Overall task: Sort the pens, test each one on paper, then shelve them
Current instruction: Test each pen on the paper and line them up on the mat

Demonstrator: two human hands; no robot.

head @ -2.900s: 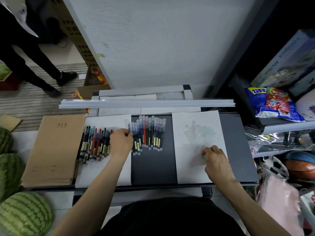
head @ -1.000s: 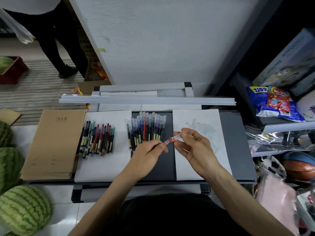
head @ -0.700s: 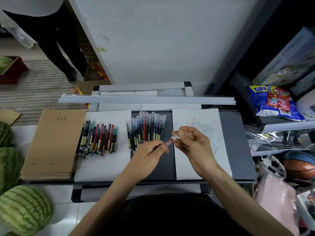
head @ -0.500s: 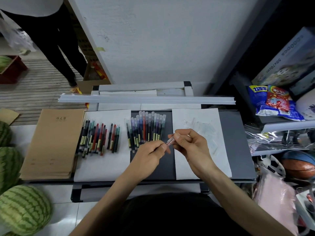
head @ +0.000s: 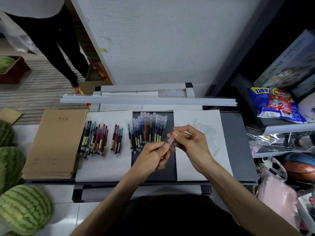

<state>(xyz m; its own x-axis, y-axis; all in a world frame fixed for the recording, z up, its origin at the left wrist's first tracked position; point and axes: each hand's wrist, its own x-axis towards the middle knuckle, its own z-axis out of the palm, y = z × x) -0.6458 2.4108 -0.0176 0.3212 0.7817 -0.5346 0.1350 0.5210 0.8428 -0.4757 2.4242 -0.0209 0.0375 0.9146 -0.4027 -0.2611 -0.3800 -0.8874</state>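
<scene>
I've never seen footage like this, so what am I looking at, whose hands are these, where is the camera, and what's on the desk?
No machine: one camera on a person's head looks down at their own hands. The left hand and right hand pinch one red pen between them. On the grey table lie brown notebooks, loose pens on a white sheet, a row of capped pens, and a second sheet under the right hand.

I am holding a red pen (head: 170, 139) between both hands above the table (head: 237, 147). My left hand (head: 151, 155) is pinching its lower end and my right hand (head: 190, 142) is pinching its upper end. A row of capped pens (head: 148, 130) is lying just beyond my hands. A larger bunch (head: 94, 138) and a smaller bunch (head: 117, 138) are lying on the white sheet (head: 105, 166) at left.
</scene>
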